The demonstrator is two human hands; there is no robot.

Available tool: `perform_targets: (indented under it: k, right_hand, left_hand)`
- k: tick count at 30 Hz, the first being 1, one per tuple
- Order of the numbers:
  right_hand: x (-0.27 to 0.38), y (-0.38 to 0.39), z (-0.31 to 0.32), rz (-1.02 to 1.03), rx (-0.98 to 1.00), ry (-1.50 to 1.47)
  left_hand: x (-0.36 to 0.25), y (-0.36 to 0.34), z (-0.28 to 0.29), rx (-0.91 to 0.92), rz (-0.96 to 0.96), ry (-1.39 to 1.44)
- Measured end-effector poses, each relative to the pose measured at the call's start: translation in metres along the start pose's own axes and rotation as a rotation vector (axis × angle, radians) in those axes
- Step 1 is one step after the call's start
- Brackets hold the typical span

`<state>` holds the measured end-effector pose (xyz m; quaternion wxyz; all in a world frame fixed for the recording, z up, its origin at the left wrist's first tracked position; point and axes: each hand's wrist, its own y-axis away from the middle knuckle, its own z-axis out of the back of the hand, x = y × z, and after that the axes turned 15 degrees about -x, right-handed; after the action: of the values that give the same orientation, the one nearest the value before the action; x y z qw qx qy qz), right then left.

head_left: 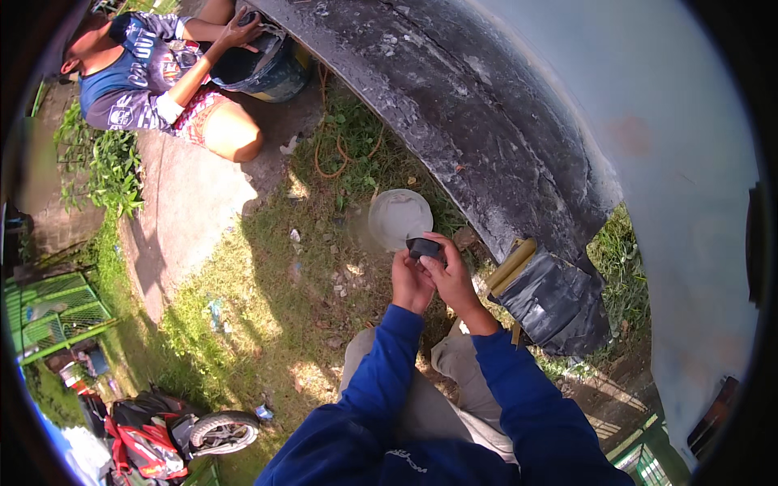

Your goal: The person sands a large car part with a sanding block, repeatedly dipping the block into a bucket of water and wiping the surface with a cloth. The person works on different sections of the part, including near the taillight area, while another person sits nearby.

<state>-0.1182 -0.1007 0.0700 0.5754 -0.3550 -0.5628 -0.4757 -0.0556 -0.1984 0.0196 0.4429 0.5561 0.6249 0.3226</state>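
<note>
Between my two hands is a small black block (pixel 423 248), held near the rim of a round white tub (pixel 428 212) with cloudy greyish liquid in it. My left hand (pixel 412 285) holds the block from the left, its fingers partly curled and the palm partly showing. From the other side my right hand (pixel 450 279) grips it, thumb toward the near face and fingers over the top. The block's underside is hidden. Just right of my right hand lie yellowish rolls or sticks (pixel 512 266) beside a crumpled black sheet (pixel 555 304).
A long dark, dusty curved panel (pixel 486 138) joins a large pale surface (pixel 681 202) on the right. At upper left another person (pixel 150 73) crouches with hands at a dark bucket (pixel 271 77). A red-and-black motorcycle (pixel 154 437) and green fence (pixel 57 312) stand lower left.
</note>
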Motion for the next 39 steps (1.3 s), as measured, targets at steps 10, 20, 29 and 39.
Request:
perform_targets:
  k: [10,20,29,39]
  right_hand:
    - [-0.118,-0.03,0.06,-0.3,-0.046,0.02]
    - [-0.178,-0.001,0.115,0.151,-0.37,0.389]
    - [-0.106,0.03,0.11,0.182,-0.348,0.616]
    - [-0.087,0.034,0.115,0.234,-0.387,0.636]
  left_hand:
    - [0.014,-0.055,-0.011,0.216,-0.23,-0.744]
    - [0.058,-0.064,-0.027,0.513,-0.193,-0.831]
    - [0.066,-0.072,-0.013,0.645,-0.226,-0.902]
    - [0.074,-0.06,-0.025,0.637,-0.141,-0.859]
